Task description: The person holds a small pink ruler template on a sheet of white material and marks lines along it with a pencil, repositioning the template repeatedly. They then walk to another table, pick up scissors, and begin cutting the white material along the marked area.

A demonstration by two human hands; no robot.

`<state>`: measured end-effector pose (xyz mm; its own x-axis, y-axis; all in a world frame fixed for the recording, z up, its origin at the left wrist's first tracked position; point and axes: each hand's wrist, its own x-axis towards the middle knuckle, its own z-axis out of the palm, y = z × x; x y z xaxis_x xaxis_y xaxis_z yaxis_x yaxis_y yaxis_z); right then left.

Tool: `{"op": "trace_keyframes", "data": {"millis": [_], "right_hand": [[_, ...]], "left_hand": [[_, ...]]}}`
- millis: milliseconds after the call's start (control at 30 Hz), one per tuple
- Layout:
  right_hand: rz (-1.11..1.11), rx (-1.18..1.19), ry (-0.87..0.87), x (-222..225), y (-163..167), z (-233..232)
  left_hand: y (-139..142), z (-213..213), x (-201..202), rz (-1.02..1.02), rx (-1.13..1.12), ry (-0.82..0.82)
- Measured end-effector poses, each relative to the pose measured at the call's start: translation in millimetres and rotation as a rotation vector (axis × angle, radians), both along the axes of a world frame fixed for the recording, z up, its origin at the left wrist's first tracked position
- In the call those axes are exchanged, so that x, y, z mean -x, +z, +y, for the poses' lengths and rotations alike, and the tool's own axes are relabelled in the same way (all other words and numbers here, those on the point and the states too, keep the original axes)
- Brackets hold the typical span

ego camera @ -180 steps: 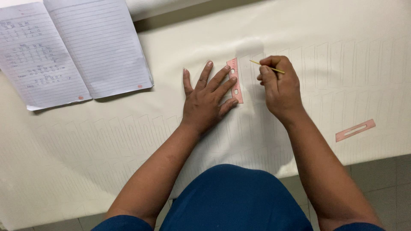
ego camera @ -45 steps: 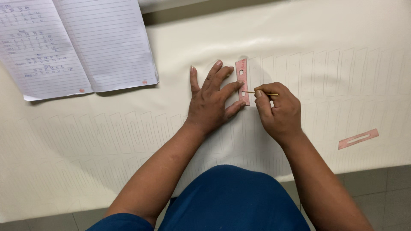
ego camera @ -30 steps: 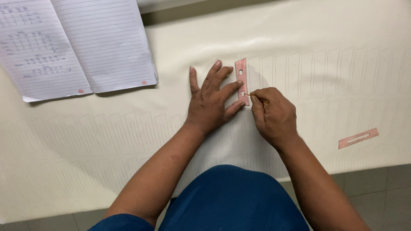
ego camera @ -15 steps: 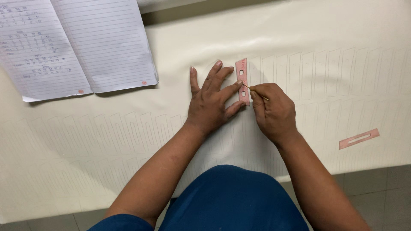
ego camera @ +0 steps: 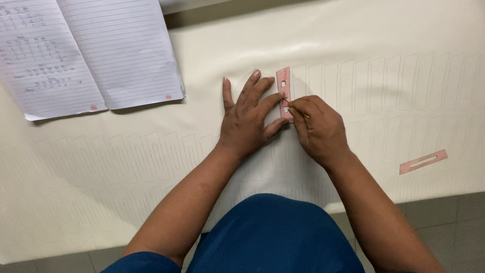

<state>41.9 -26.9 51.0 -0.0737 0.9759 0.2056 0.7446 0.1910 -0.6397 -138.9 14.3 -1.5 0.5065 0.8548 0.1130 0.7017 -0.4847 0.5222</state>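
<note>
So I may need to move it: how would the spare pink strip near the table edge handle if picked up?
The pink strip looks thin, flat and slotted, so probably light and slightly bendy. Lying flush on the cream sheet, it may be fiddly to lift and would likely slide, not roll.

The right hand covers most of the pencil and the lower end of the pink template strip. At 10 o'clock, the open notebook is cut off by the top and left edges, its handwriting too small to read.
</note>
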Motion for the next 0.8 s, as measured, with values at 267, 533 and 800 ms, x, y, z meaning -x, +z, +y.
{"op": "trace_keyframes", "data": {"millis": [267, 533, 800], "right_hand": [[0.377, 0.174, -0.170, -23.6, -0.5, -19.3], [0.650, 0.651, -0.529, -30.4, -11.3, -41.0], [0.707, 0.553, -0.481, -29.1, -24.4, -42.1]], "left_hand": [[10.6, -0.2, 6.8, 0.070, -0.024, -0.033], [14.0, 3.2, 25.1, 0.043, 0.103, -0.023], [10.9, 2.5, 27.4, 0.017, 0.125, -0.022]]}}
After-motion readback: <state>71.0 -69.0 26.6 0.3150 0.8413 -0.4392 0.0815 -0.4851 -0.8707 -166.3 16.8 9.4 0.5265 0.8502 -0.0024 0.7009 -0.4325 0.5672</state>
